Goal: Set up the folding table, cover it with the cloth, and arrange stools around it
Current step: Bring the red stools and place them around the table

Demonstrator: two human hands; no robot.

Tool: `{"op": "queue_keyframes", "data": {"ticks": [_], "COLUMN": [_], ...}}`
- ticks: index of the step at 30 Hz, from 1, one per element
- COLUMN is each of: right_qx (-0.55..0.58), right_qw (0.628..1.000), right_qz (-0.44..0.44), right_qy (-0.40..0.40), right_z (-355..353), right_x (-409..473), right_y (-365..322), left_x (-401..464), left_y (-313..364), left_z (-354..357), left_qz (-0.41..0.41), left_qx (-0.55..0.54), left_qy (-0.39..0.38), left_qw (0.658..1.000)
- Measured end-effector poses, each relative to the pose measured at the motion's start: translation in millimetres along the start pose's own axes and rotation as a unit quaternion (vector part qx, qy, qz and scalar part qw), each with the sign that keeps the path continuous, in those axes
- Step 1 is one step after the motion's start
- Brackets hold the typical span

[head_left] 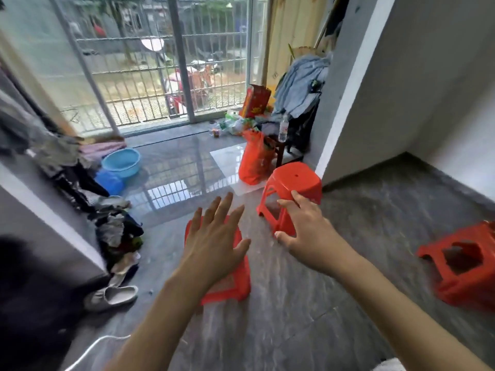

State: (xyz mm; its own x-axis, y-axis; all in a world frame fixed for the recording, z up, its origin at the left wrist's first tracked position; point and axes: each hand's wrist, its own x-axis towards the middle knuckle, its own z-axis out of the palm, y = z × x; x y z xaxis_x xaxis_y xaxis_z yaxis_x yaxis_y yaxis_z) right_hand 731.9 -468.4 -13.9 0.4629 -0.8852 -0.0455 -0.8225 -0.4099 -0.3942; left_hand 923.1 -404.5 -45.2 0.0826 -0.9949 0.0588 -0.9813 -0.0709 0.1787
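Three red plastic stools stand on the grey tiled floor. My left hand (214, 236) hovers with spread straight fingers above the nearest stool (233, 279), hiding most of its seat. My right hand (302, 231) reaches with open, spread fingers in front of a second stool (294, 183) by the wall corner; whether it touches the stool is unclear. The third stool (466, 266) sits at the far right, apart from both hands. No folding table or cloth is visible.
A heap of clothes (115, 226) and slippers (112, 295) line the left wall. Blue basins (122, 162) sit near the barred window. An orange bag (254, 162), a bottle, a chair piled with clothes (302, 84) and a white wall corner (345, 103) crowd the back right.
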Motion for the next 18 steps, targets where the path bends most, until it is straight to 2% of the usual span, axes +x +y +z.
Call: {"op": "queue_keyframes", "data": {"ticks": [8,18], "right_qx": [0.001,0.004], "right_qw": [0.997,0.995], "right_qz": [-0.07,-0.083], "right_qy": [-0.044,-0.064], "right_z": [36,68], "right_x": [91,229], "right_y": [-3,37], "left_x": [32,131], "left_y": [-67,-111], "left_z": [23,60], "left_qz": [-0.111,-0.16], "left_qx": [0.011,-0.002], "left_qy": [-0.062,-0.113], "left_qw": [0.992,0.981]}}
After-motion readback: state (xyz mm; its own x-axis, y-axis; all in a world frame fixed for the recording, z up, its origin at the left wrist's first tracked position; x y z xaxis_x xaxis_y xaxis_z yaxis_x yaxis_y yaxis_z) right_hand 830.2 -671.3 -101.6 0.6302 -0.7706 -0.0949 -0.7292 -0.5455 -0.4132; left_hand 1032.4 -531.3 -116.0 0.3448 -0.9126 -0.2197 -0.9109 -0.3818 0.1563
